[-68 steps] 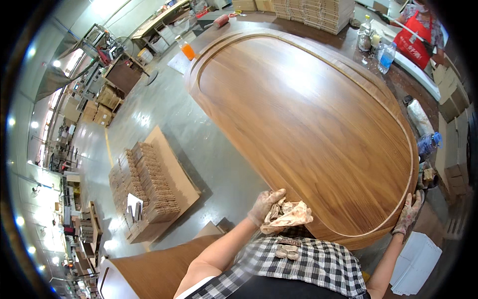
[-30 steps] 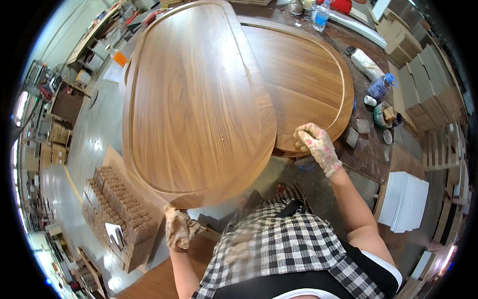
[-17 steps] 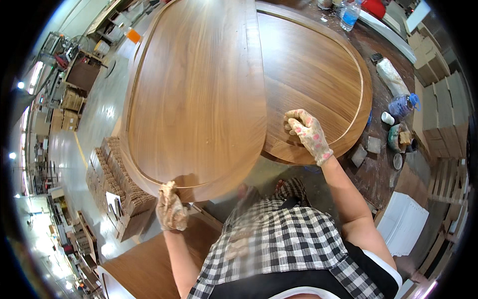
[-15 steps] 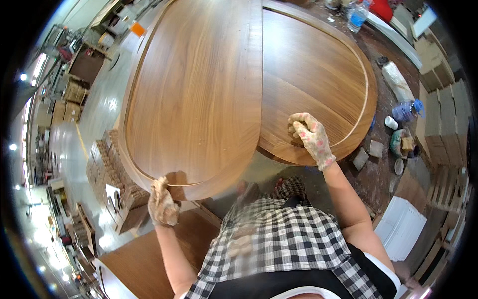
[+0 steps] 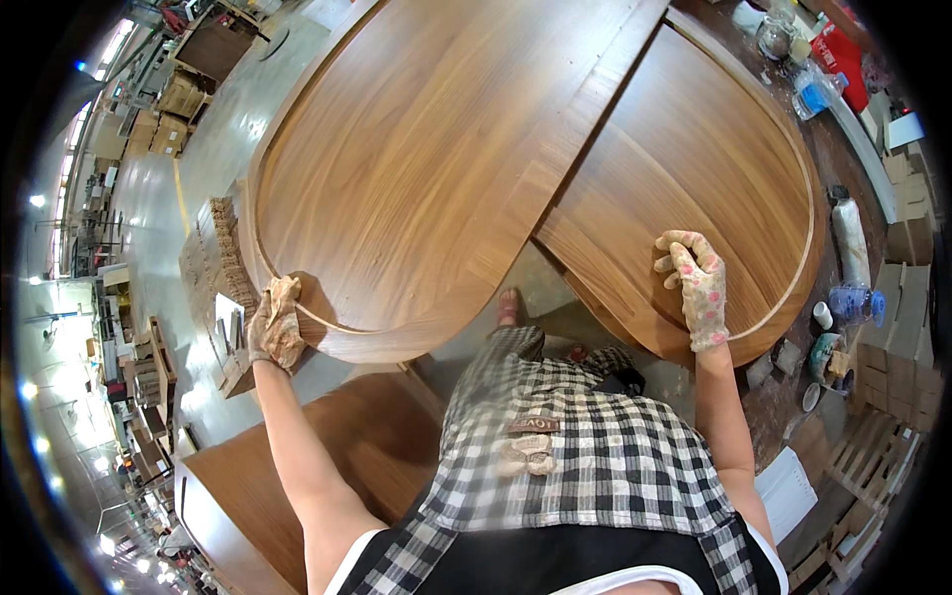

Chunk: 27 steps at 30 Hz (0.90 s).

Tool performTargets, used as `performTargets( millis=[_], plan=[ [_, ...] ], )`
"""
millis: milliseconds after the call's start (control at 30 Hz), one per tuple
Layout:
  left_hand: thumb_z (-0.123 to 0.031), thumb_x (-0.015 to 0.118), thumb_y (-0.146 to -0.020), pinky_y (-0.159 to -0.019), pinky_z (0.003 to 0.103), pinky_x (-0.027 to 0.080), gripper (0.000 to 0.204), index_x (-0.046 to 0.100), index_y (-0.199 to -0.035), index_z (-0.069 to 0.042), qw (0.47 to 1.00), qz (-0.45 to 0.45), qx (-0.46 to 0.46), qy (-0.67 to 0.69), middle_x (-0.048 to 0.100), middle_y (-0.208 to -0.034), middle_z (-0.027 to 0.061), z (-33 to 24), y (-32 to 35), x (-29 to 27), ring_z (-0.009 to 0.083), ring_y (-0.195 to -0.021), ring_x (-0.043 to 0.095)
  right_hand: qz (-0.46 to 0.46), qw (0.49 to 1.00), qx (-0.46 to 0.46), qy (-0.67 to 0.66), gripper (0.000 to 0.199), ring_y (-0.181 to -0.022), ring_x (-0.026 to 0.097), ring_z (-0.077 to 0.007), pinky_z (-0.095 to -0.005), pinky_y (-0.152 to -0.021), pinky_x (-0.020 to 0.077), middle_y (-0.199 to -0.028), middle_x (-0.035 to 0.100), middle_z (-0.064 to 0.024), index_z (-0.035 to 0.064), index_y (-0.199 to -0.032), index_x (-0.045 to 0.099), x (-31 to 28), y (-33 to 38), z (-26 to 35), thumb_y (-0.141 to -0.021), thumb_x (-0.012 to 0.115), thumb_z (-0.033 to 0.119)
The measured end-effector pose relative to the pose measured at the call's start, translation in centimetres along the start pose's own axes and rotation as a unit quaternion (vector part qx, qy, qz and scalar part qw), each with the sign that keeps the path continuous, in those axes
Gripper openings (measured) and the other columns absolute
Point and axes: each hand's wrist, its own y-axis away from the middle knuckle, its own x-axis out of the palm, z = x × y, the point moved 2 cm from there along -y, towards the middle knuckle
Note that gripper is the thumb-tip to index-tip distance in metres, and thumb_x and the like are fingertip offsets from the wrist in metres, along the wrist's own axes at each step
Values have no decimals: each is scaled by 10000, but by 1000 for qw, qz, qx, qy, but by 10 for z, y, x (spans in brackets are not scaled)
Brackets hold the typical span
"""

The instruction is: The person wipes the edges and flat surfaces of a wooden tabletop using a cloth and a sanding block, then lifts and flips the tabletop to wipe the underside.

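A large rounded wood-grain panel (image 5: 397, 169) lies on the left, with a rim along its curved edge. A second rounded wood-grain panel (image 5: 694, 178) sits to its right, partly under it. My left hand (image 5: 260, 335), gloved, is closed on a crumpled light-brown rag (image 5: 285, 315) at the left panel's near-left edge. Most of its fingers are hidden by the rag. Over the near part of the right panel is my right hand (image 5: 697, 283), in a pale glove with pink dots. Its fingers are bent but apart, and nothing shows in them.
A dark worktable (image 5: 769, 392) on the right carries a blue-capped bottle (image 5: 855, 303), a white tube (image 5: 850, 238) and several small containers. Another brown panel (image 5: 327, 446) stands low at my left. Stacked cardboard (image 5: 213, 248) is beyond the left panel.
The view has turned and shifted, and the panels now lie slanted in it. My left hand stays at the left panel's edge with the rag. The right hand's fingers have straightened a little.
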Motion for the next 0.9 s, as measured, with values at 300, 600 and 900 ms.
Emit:
performTargets(
  millis=[300, 600, 900],
  plan=[
    [-405, 542, -1008, -818, 322, 586, 463, 627, -1237, -11, 948, -82, 17, -306, 697, -1126, 98, -107, -107, -30, 214, -921, 697, -85, 837, -380, 385, 312, -1157, 583, -302, -420, -986, 472, -1238, 612, -110, 82, -1136, 645, 121, -70, 60, -828, 694, 98],
    [-444, 294, -1020, -1215, 499, 146, 668, 111, -1593, -153, 504, -101, -216, 830, 83, -1657, 9, -214, -206, -89, 244, -1523, 93, 163, 767, -466, 409, 687, -1279, 481, -272, -444, -1122, 329, -1230, 591, -73, 125, -1168, 657, 208, -152, 80, -578, 874, 400],
    [-466, 296, -1023, -1219, 508, 56, 638, 148, -1572, -178, 491, -66, -85, 865, 83, -1636, 7, -117, -107, -60, 229, -1510, 58, 218, 742, -449, 447, 550, -1071, 577, -301, -435, -957, 428, -1014, 591, -96, 96, -957, 674, 220, -155, 95, -545, 875, 401]
  ],
)
